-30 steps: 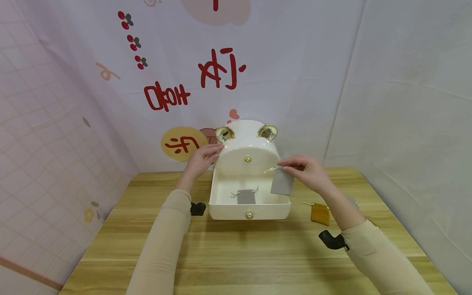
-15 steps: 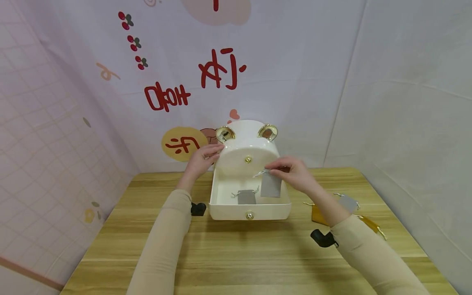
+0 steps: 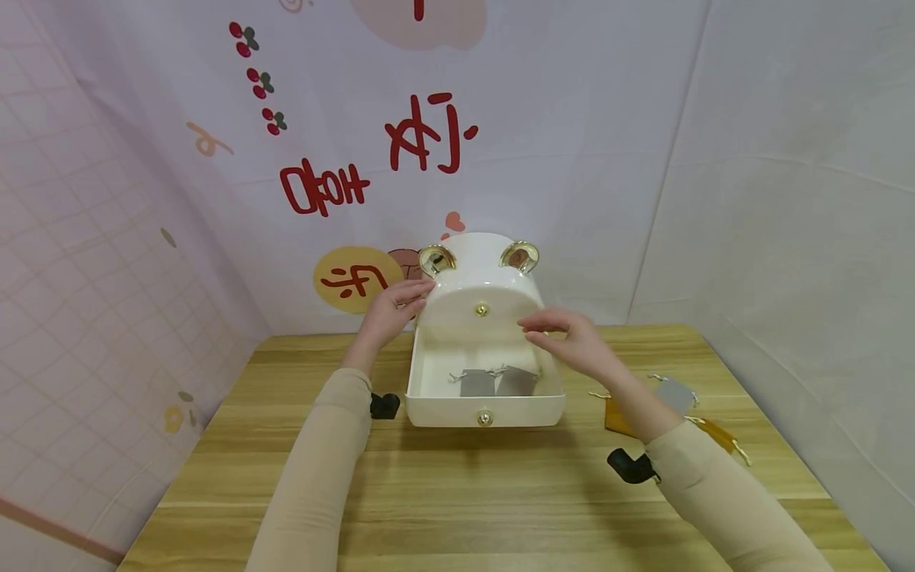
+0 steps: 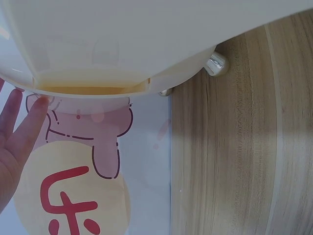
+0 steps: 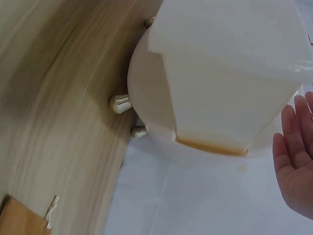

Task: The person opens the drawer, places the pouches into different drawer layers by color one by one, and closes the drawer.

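Note:
A white storage box (image 3: 475, 262) with gold ear-like rings stands at the back of the table, its lower drawer (image 3: 450, 411) pulled out. Two grey drawstring pouches lie side by side inside: the left pouch (image 3: 476, 383) and the right pouch (image 3: 516, 381). My left hand (image 3: 389, 316) rests its straight fingertips against the box's left side; in the left wrist view those fingers (image 4: 30, 125) touch the white shell. Above the drawer's right edge hovers my right hand (image 3: 572, 340), thumb and fingers apart with nothing between them. The right wrist view shows its fingers (image 5: 292, 132) beside the drawer.
On the table's right lie a grey pouch (image 3: 675, 393), an orange pouch (image 3: 619, 419) partly behind my right forearm, and another orange pouch (image 3: 717, 434). A printed cloth (image 3: 572, 159) hangs directly behind the box. Short gold feet (image 5: 121, 103) hold the box up.
My right hand carried a grey pouch leftward over the drawer and let it go; it now lies beside the first one. The left hand has stayed in place.

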Demonstrator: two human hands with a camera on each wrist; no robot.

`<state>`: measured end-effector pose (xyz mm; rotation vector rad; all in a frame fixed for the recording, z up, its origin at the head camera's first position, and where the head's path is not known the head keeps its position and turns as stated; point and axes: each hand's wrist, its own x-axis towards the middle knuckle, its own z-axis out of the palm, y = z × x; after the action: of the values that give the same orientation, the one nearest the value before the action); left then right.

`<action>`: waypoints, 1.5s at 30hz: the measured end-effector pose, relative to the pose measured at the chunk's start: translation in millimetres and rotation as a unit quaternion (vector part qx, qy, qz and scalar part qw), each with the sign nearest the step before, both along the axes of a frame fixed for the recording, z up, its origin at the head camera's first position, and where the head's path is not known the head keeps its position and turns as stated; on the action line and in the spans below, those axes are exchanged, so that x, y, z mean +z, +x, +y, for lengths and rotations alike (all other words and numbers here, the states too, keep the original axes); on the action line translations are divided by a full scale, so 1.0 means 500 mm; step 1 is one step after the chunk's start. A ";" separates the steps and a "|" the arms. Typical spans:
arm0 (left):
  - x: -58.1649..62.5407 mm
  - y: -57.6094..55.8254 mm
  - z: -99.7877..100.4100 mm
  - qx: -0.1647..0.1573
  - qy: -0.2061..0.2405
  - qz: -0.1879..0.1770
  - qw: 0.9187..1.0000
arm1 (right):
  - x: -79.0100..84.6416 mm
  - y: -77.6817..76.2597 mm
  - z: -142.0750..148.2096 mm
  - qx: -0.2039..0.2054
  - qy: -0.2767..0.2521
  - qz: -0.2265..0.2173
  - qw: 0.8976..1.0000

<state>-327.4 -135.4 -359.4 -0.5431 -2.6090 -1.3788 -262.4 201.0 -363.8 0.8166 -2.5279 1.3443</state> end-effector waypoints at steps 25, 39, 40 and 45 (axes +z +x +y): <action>0.002 0.003 0.001 -0.004 0.017 -0.001 1.000 | -0.134 0.035 0.243 -0.097 -0.004 -0.056 0.994; 0.001 0.004 0.002 -0.001 0.018 -0.008 1.000 | -0.191 0.033 0.367 -0.145 0.037 -0.070 0.986; 0.002 0.005 0.002 -0.001 0.019 -0.009 1.000 | -0.194 0.032 0.374 -0.148 0.042 -0.076 0.985; 0.002 0.005 0.004 0.001 0.020 -0.010 1.000 | -0.203 0.031 0.403 -0.166 0.067 -0.092 0.979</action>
<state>-325.1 -133.6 -358.5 -0.5245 -2.5908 -1.4401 -246.7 402.4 -465.3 0.2755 -2.7626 1.1989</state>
